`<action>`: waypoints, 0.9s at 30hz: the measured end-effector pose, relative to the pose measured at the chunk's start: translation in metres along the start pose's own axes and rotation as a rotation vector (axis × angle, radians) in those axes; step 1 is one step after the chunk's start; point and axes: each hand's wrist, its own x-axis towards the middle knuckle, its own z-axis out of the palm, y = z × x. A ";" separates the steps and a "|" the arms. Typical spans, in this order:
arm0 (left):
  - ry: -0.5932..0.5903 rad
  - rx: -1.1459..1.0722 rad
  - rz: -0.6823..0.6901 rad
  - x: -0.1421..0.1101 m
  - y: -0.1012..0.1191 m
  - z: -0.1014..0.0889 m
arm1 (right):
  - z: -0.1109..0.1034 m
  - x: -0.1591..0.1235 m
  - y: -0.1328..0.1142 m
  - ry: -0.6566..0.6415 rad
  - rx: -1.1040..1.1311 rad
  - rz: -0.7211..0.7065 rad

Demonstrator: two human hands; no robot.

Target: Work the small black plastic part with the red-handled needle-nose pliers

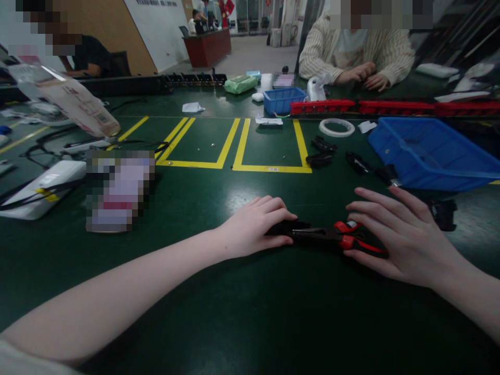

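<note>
A pair of long-nosed pliers (318,234) with red and black handles points left across the green table, low over its surface. My right hand (410,242) is loosely round the handles, with the thumb below and the upper fingers partly stretched out. My left hand (260,227) pinches a small black part (279,227) between thumb and fingers. The plier jaws meet this part at my left fingertips; whether they grip it I cannot tell. Most of the black part is hidden by my fingers.
Right of centre, several black parts (322,151) lie beside a blue tray (433,151). A tape roll (336,127) rests beyond yellow-taped boxes (271,169). At left are a phone (123,192), a white box (47,190) with cables and a tilted bottle (82,104). A person (355,52) sits opposite.
</note>
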 end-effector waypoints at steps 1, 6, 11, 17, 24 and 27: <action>0.001 0.000 0.000 0.000 0.000 0.000 | 0.000 0.000 0.000 0.011 0.003 -0.001; 0.001 0.002 0.002 0.001 0.000 0.001 | 0.003 -0.001 0.000 0.009 0.024 0.007; 0.001 0.010 0.000 0.001 0.000 0.000 | 0.003 -0.001 0.001 0.022 0.025 -0.006; 0.006 0.010 0.001 0.001 -0.001 0.000 | 0.002 0.002 -0.001 0.030 0.040 0.016; 0.002 0.006 -0.005 0.001 0.002 0.000 | 0.004 0.003 -0.003 0.035 0.051 0.025; 0.000 0.008 -0.007 0.001 0.001 0.001 | 0.004 0.003 -0.003 0.033 0.077 0.043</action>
